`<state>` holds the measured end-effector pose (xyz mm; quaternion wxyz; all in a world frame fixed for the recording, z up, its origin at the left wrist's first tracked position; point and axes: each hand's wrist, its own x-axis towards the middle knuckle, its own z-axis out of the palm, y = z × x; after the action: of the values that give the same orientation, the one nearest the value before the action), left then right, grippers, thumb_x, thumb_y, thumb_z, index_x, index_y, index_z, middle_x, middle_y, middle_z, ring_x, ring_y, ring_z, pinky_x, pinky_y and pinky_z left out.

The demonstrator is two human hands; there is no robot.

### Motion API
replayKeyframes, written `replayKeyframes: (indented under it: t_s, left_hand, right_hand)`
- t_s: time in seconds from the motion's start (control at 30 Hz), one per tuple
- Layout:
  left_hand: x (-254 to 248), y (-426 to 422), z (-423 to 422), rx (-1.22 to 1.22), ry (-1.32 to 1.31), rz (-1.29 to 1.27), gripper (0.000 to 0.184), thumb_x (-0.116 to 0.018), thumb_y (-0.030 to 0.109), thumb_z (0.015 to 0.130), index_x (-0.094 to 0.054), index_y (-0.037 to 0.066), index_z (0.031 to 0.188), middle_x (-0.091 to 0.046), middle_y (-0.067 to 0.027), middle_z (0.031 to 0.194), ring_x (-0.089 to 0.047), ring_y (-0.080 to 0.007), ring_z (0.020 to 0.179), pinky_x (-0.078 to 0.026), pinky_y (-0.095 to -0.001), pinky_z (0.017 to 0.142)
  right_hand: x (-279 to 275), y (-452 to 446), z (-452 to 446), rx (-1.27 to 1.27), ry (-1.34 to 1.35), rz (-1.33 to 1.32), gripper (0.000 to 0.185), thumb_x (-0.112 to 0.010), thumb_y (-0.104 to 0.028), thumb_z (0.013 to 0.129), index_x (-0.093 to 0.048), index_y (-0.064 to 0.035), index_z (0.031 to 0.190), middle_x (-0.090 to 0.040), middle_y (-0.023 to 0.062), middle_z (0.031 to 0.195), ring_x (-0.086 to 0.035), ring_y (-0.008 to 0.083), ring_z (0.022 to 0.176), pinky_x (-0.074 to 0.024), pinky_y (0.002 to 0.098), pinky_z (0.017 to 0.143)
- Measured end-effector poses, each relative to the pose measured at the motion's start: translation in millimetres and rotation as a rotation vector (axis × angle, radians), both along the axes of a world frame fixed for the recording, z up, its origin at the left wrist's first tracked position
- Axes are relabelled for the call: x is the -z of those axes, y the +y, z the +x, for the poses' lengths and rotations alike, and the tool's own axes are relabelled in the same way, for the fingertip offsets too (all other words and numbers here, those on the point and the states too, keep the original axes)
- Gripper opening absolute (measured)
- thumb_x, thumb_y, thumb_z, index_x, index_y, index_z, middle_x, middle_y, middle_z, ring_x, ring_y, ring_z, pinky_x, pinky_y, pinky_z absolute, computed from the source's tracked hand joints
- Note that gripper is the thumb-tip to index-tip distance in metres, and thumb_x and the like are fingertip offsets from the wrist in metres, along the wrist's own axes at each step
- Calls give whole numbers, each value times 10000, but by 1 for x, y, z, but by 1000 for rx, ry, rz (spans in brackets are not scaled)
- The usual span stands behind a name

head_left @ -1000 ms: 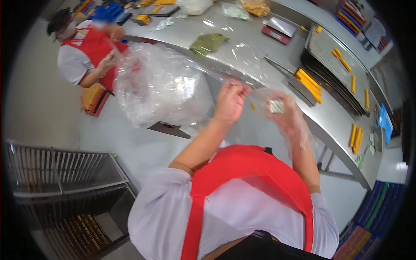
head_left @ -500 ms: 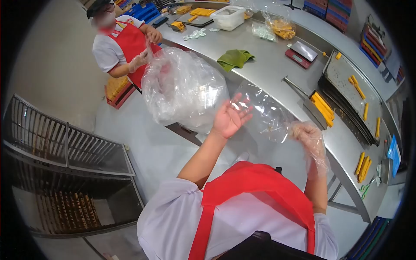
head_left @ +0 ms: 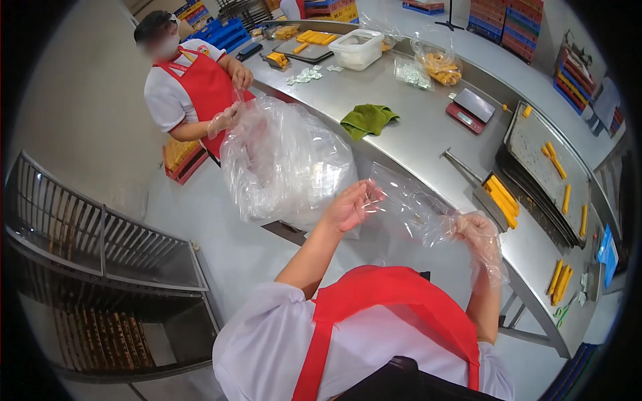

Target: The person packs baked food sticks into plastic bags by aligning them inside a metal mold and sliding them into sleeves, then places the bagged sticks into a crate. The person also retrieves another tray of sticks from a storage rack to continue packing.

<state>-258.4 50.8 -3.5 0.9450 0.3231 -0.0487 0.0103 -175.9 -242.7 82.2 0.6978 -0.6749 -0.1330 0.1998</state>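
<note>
A clear plastic bag [head_left: 411, 204] stretches between my two hands, in front of the steel table's edge. My right hand [head_left: 478, 237], in a loose see-through glove, is closed on the bag's right end. At the other end is my bare left hand [head_left: 350, 206], its fingers loosely curled but apart and their tips against or behind the film. Whether the tips are inside the bag I cannot tell. Just beyond my left hand bulges a large clear sack of plastic [head_left: 287, 160], held by a co-worker's gloved hand [head_left: 224, 120].
On the steel table [head_left: 414, 150] lie a green cloth [head_left: 369, 121], a red scale [head_left: 470, 111], a metal scoop with yellow sticks [head_left: 495, 200], stacked baking trays [head_left: 535, 154] and green scissors [head_left: 567, 309]. A metal rack [head_left: 110, 234] stands at left.
My left hand has turned, its spread fingers now drawn closer and more curled at the bag's end. Both hands and the bag sit slightly lower in view. My right hand keeps its grip.
</note>
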Motion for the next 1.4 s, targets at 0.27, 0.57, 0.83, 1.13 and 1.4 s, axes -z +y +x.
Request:
replayKeyframes:
  t_s: [0.27, 0.57, 0.83, 1.13, 1.4]
  left_hand:
    - [27, -1, -6, -188, 157, -282, 203, -530, 159, 875, -529, 82, 1063, -598, -91, 983, -563, -243, 960, -481, -325, 778]
    - [13, -12, -17, -636, 287, 306, 227, -519, 8, 842, -471, 53, 1060, -561, -60, 906, -560, -140, 802, -467, -266, 704]
    - [15, -1, -35, -366, 488, 316, 268, -513, 6, 829, -461, 66, 1085, -568, -44, 881, -540, -110, 767, -445, -247, 668]
    - [17, 28, -38, -649, 560, 41, 339, -591, -31, 745, -435, 96, 1018, -561, -41, 785, -512, -96, 644, -402, -212, 564]
    - [-14, 32, -59, -158, 390, 547, 519, -471, -17, 763, -413, 68, 1272, -426, 45, 616, -364, -41, 518, -304, -182, 490]
  right_hand:
    - [12, 21, 12, -23, 17, -28, 305, -578, -335, 819, -575, -39, 747, -501, 11, 672, -456, 112, 644, -355, 259, 599]
    - [23, 39, 42, 29, 90, -74, 308, -574, -352, 816, -554, -71, 693, -486, 13, 618, -431, 119, 591, -330, 272, 552]
    - [9, 54, 40, -26, 113, -138, 314, -584, -334, 815, -568, -52, 679, -497, 18, 617, -436, 117, 581, -336, 259, 544]
    - [7, 74, 37, -74, -48, -75, 262, -595, -285, 820, -553, -59, 695, -523, 12, 633, -455, 102, 567, -363, 245, 531]
    - [26, 66, 46, -70, 137, -50, 236, -589, -267, 827, -554, -61, 716, -533, 19, 637, -479, 109, 566, -380, 249, 543]
